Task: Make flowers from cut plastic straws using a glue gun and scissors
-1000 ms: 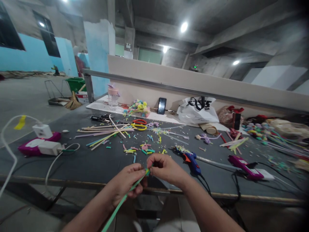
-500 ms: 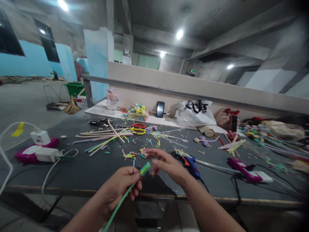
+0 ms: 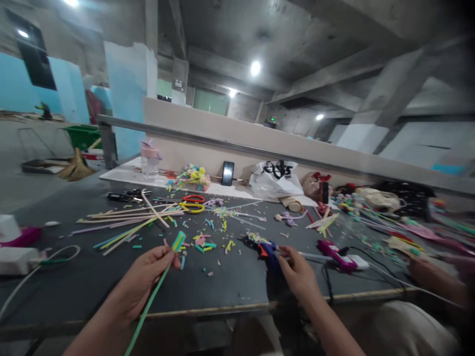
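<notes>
In my left hand is a thin green stem, pinched near its top between thumb and fingers. A small green and yellow striped piece sits at its upper end. The stem slants down past the table's front edge. My right hand has its fingers curled at the handle of a blue and orange glue gun, which lies on the dark table. Part of the handle is hidden by the hand. Colourful cut scraps are strewn between my hands.
Yellow and red-handled scissors lie beyond the scraps, beside a bundle of pastel stems. A purple power strip with cables is right of my hand. Another person's hand is at far right. A phone leans at the back.
My right hand has left the striped piece and moved right to the glue gun. My left hand has shifted left with the stem. The view has turned right, bringing in another person's hand.
</notes>
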The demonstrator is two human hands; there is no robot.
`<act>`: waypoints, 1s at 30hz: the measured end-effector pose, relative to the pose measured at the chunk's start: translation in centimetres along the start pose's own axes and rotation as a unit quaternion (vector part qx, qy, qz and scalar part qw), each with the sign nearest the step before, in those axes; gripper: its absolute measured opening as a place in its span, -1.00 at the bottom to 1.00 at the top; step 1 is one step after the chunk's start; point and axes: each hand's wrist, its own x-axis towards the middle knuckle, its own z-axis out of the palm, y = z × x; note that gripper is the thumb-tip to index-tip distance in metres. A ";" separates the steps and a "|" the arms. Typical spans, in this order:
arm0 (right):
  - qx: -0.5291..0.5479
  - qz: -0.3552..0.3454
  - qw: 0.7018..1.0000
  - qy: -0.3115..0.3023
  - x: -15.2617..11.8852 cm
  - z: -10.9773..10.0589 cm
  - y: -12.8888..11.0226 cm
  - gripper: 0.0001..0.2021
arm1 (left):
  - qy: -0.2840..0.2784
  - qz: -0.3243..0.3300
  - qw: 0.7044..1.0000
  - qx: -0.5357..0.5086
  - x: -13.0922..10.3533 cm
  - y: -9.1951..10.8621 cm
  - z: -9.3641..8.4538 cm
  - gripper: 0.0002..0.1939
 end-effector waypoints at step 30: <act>0.524 0.041 0.828 -0.198 -8.0 2.8 -8.8 -0.66 | 0.048 0.067 0.996 0.042 0.5 -1.0 -0.4 -0.65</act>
